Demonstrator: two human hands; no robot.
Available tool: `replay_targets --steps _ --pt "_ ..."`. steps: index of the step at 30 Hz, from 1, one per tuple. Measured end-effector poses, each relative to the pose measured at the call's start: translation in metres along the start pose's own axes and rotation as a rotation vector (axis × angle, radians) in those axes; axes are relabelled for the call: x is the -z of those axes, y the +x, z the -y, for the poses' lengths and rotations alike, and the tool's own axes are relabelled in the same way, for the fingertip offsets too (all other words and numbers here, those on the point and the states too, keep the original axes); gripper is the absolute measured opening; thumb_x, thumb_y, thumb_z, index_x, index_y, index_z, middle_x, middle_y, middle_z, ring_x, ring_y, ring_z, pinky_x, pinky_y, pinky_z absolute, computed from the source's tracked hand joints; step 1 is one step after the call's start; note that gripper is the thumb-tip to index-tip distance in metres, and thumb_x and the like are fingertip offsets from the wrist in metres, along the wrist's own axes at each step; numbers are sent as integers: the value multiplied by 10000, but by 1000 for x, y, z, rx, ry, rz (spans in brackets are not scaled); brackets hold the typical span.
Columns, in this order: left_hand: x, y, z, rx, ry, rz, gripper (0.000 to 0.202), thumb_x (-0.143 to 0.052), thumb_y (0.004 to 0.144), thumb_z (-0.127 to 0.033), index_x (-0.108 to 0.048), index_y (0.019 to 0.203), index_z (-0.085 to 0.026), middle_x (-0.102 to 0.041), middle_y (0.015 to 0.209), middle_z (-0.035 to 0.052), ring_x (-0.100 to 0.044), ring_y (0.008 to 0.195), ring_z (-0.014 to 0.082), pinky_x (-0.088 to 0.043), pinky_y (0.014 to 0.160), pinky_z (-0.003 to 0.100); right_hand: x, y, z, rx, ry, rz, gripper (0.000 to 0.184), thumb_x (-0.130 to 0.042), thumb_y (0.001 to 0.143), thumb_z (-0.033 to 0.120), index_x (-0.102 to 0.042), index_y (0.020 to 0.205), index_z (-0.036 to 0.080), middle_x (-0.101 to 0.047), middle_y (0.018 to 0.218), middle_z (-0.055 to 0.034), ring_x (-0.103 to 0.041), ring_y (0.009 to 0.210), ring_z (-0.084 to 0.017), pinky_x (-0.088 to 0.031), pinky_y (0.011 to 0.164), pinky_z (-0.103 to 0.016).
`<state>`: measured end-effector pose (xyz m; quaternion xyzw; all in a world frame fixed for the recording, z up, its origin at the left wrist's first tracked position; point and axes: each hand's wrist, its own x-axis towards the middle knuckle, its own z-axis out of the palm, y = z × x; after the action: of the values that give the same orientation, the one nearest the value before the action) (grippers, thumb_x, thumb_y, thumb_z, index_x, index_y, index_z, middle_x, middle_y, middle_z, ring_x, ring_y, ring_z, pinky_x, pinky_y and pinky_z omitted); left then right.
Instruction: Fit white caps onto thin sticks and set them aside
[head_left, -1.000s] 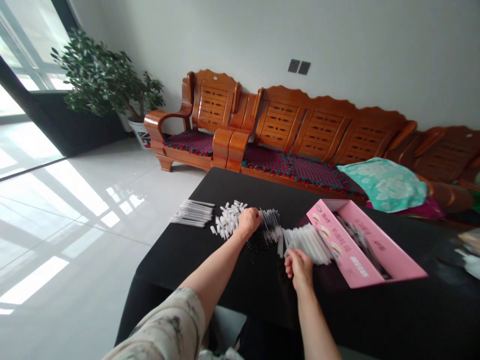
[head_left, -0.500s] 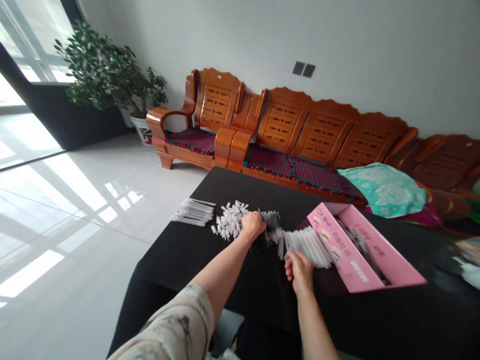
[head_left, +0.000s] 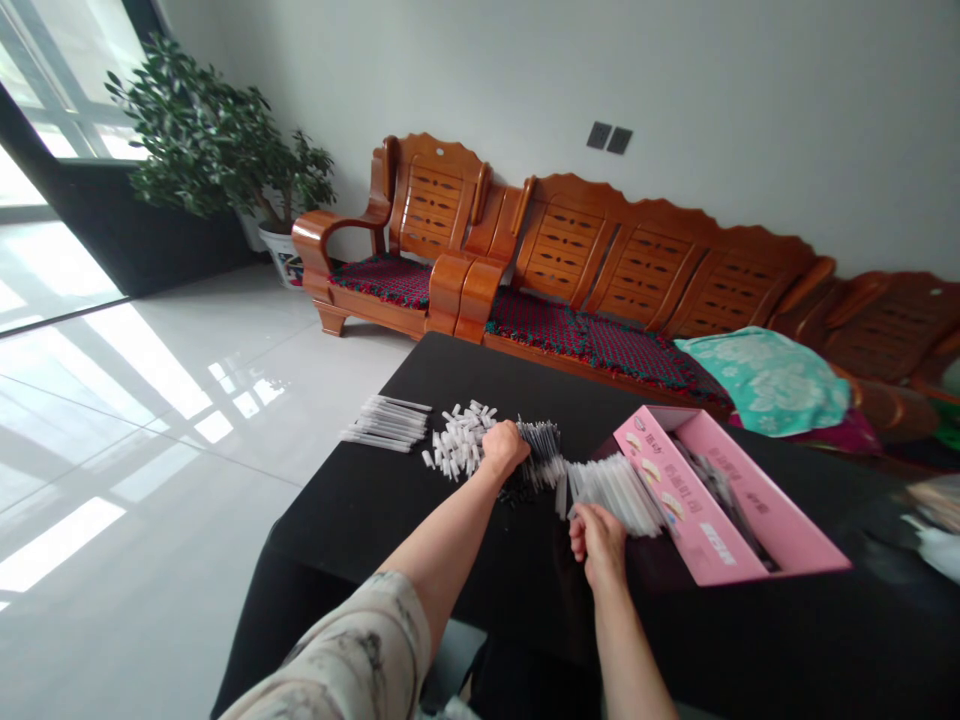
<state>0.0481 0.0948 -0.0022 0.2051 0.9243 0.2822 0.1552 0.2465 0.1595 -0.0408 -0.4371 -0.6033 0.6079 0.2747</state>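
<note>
Left hand (head_left: 504, 450) is positioned palm down above the black-covered table (head_left: 360, 530), between a loose heap of small white caps (head_left: 459, 442) and a bundle of dark-tipped transparent tubes (head_left: 538, 448). Its fingers (head_left: 516, 450) are curled downward and partly hidden; they lie at the edge of the bundle, and a small scatter of black pieces (head_left: 514, 488) sits just below them. Whether they hold anything cannot be determined. Right hand (head_left: 598, 545) is located nearer the table's front edge, with its fingers (head_left: 578, 538) curled narrowly inward. Their tips are at or just beside the near ends of a fanned row of white-tipped tubes (head_left: 615, 497); no grip can be confirmed. The row extends toward an open pink cardboard box (head_left: 697, 525), which holds a mass of dark items (head_left: 720, 490). A neat stack of white tubes (head_left: 386, 424) lies on the table, left of the caps and well apart from both hands. A wooden sofa (head_left: 600, 260) stands beyond the table.
</note>
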Motion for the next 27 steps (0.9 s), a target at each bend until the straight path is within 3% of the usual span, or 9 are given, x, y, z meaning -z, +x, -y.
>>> replay_targets --steps 5,8,13,17,23,27 --pt "1 5 6 21 -114 -22 342 -624 733 -194 -703 1039 -66 -700 1061 245 -665 1039 329 -519 839 344 0 -2 2 0 11 -5 261 -669 674 397 -537 605 182 -507 399 58 -396 266 -79 -228 229 -167" --pt "5 6 10 33 -215 -19 281 -647 699 -177 -722 946 -67 -713 1005 246 -670 1013 341 -520 813 351 2 -3 5 -29 71 11 263 -684 663 384 -539 588 179 -507 395 54 -393 262 -80 -227 229 -171" --pt "14 5 19 -10 -476 45 88 -647 701 -190 -689 662 -123 -711 678 125 -701 713 245 -526 667 292 1 -6 19 -32 251 63 247 -741 615 349 -589 601 154 -612 480 -6 -479 316 -99 -279 255 -175" --pt "21 -4 29 -35 -732 103 126 -598 758 -196 -624 648 -141 -657 569 43 -617 477 143 -497 514 239 -13 -10 35 -10 405 195 254 -805 590 314 -638 656 136 -697 612 -66 -534 395 -102 -320 286 -167" --pt "32 -28 50 -22 -993 94 94 -591 767 -201 -548 701 -149 -631 561 30 -613 479 130 -505 486 229 -42 -16 40 -98 641 342 349 -843 581 217 -709 897 151 -720 675 -38 -546 439 -75 -397 347 -148" --pt "34 -42 67 7 -1299 71 157 -674 670 -207 -536 721 -151 -647 577 38 -632 503 144 -500 472 217 -57 -18 34 -148 666 354 347 -845 558 197 -717 873 131 -741 702 -66 -640 500 -123 -514 428 -191"
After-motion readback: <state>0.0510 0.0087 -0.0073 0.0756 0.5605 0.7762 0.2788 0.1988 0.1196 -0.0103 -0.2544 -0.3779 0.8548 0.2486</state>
